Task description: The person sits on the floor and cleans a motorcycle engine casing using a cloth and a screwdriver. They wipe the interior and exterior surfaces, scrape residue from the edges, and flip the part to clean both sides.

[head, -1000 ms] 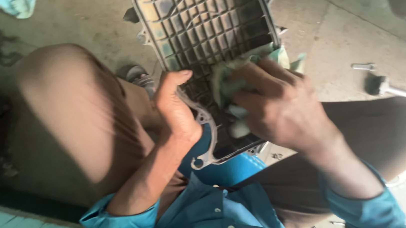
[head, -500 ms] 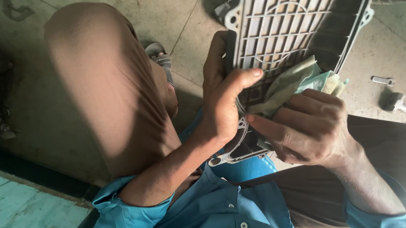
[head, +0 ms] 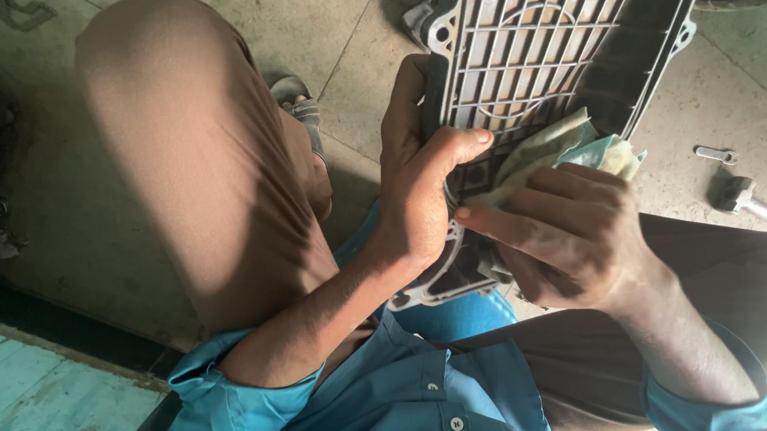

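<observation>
A grey ribbed metal cover [head: 564,35] with a grid of inner ribs leans between my knees, its lower end near my chest. My left hand [head: 423,183] grips its left edge, thumb laid over the rim onto the ribs. My right hand [head: 571,234] holds a crumpled pale green cloth [head: 557,150] and presses it against the inside of the cover near its lower part. Both my sleeves are blue and my trousers are brown.
I am squatting on a concrete floor [head: 333,2]. A sandalled foot [head: 296,101] shows by my left knee. A small metal tool [head: 748,201] and a small fitting [head: 714,154] lie at the right. A turquoise painted surface [head: 14,406] fills the lower left. Dark parts sit at the far left.
The view has swung so the cover sits further right and higher in frame. My right hand with the cloth has slid lower on the cover's inside. My left hand still holds the edge.
</observation>
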